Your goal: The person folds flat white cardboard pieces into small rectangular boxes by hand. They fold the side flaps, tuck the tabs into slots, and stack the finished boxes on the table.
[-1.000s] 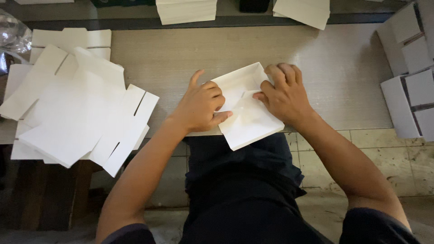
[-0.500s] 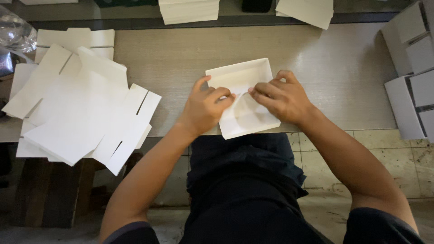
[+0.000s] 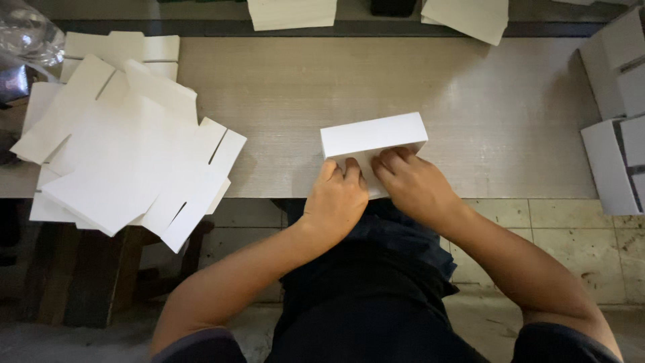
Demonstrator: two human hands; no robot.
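Both hands are working right at the near edge of the table (image 3: pixel 470 121). The left hand (image 3: pixel 336 202) and right hand (image 3: pixel 413 185) are sitting side by side, fingers curled and pressing down on the near side of a white cardboard box (image 3: pixel 373 138), which is lying flat on the tabletop just past the knuckles. Off to the left, a messy pile of flat box blanks (image 3: pixel 127 154) is hanging over the edge. Folded boxes (image 3: pixel 615 121) are stacking up at the far right.
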